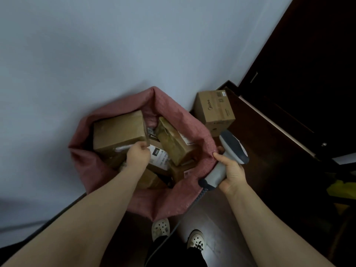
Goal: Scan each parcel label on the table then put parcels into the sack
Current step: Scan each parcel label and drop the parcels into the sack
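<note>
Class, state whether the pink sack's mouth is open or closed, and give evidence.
Open: the sack gapes wide; the left hand grips a parcel inside it, among other boxes.

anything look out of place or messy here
The Midea box stands on the floor outside the pink sack, beside the wall. Inside, the parcels lie jumbled: the taped parcel leans steeply on edge. The left hand grips a large parcel lying askew.

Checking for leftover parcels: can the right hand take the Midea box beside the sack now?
Probably not: the right hand grips the scanner, so it is full, though the Midea box stands uncovered just beyond the sack.
</note>
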`<state>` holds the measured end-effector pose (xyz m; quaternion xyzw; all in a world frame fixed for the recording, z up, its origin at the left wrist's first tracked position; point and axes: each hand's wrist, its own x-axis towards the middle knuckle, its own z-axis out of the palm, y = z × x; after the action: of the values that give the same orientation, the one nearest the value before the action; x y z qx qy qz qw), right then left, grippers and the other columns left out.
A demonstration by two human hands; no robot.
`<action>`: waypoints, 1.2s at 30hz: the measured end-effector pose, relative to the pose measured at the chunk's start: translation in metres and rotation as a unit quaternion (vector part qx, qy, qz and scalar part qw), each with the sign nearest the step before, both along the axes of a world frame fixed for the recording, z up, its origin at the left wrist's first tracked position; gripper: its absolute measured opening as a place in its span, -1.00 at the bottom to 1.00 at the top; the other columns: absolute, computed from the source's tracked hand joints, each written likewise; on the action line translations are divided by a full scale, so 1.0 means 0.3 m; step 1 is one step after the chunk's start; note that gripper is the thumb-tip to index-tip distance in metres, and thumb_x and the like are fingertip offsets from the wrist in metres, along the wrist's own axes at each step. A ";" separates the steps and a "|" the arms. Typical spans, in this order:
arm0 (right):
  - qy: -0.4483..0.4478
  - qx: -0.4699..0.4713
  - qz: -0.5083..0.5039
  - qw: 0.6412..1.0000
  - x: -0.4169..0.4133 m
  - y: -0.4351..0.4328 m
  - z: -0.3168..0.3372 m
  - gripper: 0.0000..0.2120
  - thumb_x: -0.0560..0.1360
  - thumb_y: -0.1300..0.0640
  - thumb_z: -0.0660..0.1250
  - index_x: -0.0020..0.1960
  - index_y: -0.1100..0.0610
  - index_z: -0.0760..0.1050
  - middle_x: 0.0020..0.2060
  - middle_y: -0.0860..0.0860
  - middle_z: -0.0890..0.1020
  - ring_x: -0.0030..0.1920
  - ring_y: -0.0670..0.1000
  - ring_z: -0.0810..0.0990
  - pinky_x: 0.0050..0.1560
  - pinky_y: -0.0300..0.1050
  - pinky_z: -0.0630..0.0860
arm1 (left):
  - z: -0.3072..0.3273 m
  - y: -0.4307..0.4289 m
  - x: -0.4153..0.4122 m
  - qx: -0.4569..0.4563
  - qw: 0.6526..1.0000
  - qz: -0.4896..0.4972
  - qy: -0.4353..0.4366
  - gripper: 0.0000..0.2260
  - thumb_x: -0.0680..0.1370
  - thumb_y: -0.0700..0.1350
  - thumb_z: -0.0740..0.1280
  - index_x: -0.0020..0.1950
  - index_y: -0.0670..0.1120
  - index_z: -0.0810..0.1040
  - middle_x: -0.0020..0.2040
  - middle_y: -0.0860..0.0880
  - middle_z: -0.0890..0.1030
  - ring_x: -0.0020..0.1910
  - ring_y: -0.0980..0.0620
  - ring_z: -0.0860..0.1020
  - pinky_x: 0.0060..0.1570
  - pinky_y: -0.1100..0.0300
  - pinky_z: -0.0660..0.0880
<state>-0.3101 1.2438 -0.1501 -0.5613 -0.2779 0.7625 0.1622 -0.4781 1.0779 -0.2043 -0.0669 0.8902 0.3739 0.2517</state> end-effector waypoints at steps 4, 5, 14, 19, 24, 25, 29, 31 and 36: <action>-0.050 -0.008 -0.006 0.999 0.013 -0.041 -0.027 -0.47 0.25 0.36 0.52 0.21 0.21 0.55 0.08 0.17 0.65 0.05 0.21 0.63 0.12 0.22 0.56 | 0.014 -0.149 0.032 -0.016 0.998 0.031 0.061 -0.73 0.59 -0.22 0.19 0.22 -0.15 0.59 0.23 -0.17 0.58 0.24 -0.17 0.50 0.26 0.08 0.39; -0.055 -0.007 -0.006 0.998 0.015 -0.050 -0.028 -0.48 0.27 0.36 0.52 0.21 0.22 0.54 0.08 0.17 0.65 0.05 0.20 0.63 0.11 0.21 0.56 | 0.023 -0.172 0.035 -0.020 0.997 0.039 0.062 -0.73 0.58 -0.22 0.19 0.21 -0.15 0.59 0.21 -0.17 0.58 0.21 -0.18 0.52 0.23 0.06 0.42; -0.064 0.048 0.002 0.997 0.075 -0.134 0.050 -0.73 0.33 0.28 0.53 -0.07 0.12 0.50 -0.01 0.10 0.62 -0.09 0.08 0.61 0.13 0.12 0.55 | 0.153 -0.274 0.086 -0.035 0.997 -0.045 0.044 -0.63 0.53 -0.18 0.27 0.35 -0.11 0.50 0.29 -0.15 0.55 0.28 -0.17 0.48 0.25 0.10 0.39; -0.039 0.104 0.035 0.993 0.146 -0.230 0.130 -0.64 0.35 0.21 0.54 0.08 0.16 0.50 -0.04 0.07 0.62 -0.01 0.10 0.61 0.13 0.09 0.55 | 0.278 -0.350 0.213 -0.032 0.993 -0.073 0.082 -0.63 0.52 -0.19 0.28 0.34 -0.13 0.51 0.29 -0.14 0.55 0.29 -0.12 0.48 0.23 0.14 0.37; 0.037 0.102 0.142 0.984 0.300 -0.388 0.184 -0.81 0.43 0.25 0.47 0.02 0.24 0.57 -0.31 0.13 0.68 -0.35 0.03 0.67 -0.26 -0.11 0.65 | 0.386 -0.513 0.442 -0.055 0.990 -0.058 0.113 -0.57 0.50 -0.13 0.31 0.39 -0.07 0.46 0.32 -0.07 0.53 0.30 -0.07 0.48 0.27 0.13 0.38; 0.048 0.100 0.166 0.980 0.337 -0.434 0.198 -0.88 0.45 0.27 0.45 -0.03 0.25 0.56 -0.41 0.12 0.66 -0.45 0.00 0.64 -0.38 -0.17 0.62 | 0.409 -0.552 0.499 -0.068 0.989 -0.060 0.120 -0.56 0.50 -0.11 0.30 0.39 -0.04 0.46 0.32 -0.07 0.53 0.30 -0.08 0.47 0.27 0.12 0.39; 0.088 0.077 0.264 0.957 0.470 -0.673 0.243 -0.91 0.45 0.36 0.41 -0.17 0.23 0.52 -0.55 0.06 0.55 -0.58 -0.07 0.50 -0.52 -0.23 0.50 | 0.512 -0.748 0.729 -0.169 0.973 -0.085 0.130 -0.46 0.46 0.07 0.25 0.45 0.04 0.38 0.39 -0.11 0.45 0.35 -0.17 0.40 0.32 -0.01 0.37; 0.103 0.063 0.317 0.941 0.512 -0.812 0.268 -0.87 0.43 0.38 0.42 -0.18 0.21 0.51 -0.51 0.06 0.53 -0.57 -0.08 0.49 -0.51 -0.22 0.52 | 0.550 -0.880 0.826 -0.212 0.964 -0.077 0.139 -0.48 0.50 0.03 0.25 0.48 0.05 0.33 0.39 -0.12 0.43 0.35 -0.17 0.39 0.31 -0.05 0.37; 0.112 0.027 0.457 0.882 0.608 -1.184 0.323 -0.87 0.44 0.44 0.37 -0.16 0.25 0.51 -0.45 0.11 0.51 -0.57 -0.05 0.47 -0.47 -0.16 0.56 | 0.637 -1.247 1.055 -0.296 0.945 -0.019 0.137 -0.49 0.56 0.02 0.23 0.51 0.08 0.24 0.43 -0.07 0.37 0.40 -0.14 0.32 0.39 -0.08 0.24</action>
<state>-0.1277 0.8887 -0.0531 -0.2785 -0.5044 0.8016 -0.1592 -0.1617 0.7036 -0.0134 -0.0699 0.9878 0.0942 0.1029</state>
